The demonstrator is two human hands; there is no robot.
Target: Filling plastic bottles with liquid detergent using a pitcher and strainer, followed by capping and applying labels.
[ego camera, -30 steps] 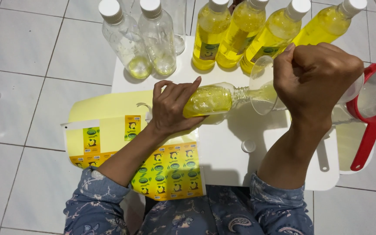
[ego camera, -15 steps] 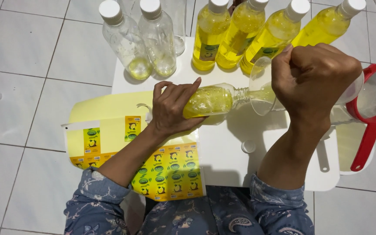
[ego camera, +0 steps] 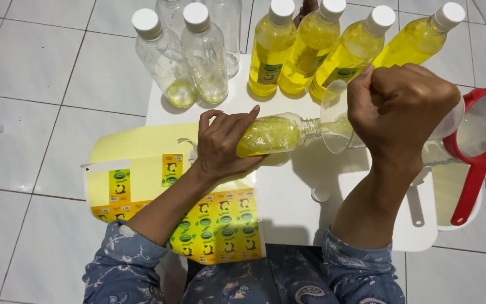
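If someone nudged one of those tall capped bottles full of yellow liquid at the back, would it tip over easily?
Probably not at a light touch. The full yellow bottle looks heavy for its size, filled nearly to its white cap. It is tall and narrow, though, so a push near the top might topple it, perhaps into the neighbouring yellow bottles standing close by.

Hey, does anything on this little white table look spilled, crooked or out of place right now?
No spill shows. One loose white cap lies on the white table, off its bottle. The left hand holds that open bottle tipped sideways, neck at a clear funnel held by the right hand. The label sheet overhangs the edge.
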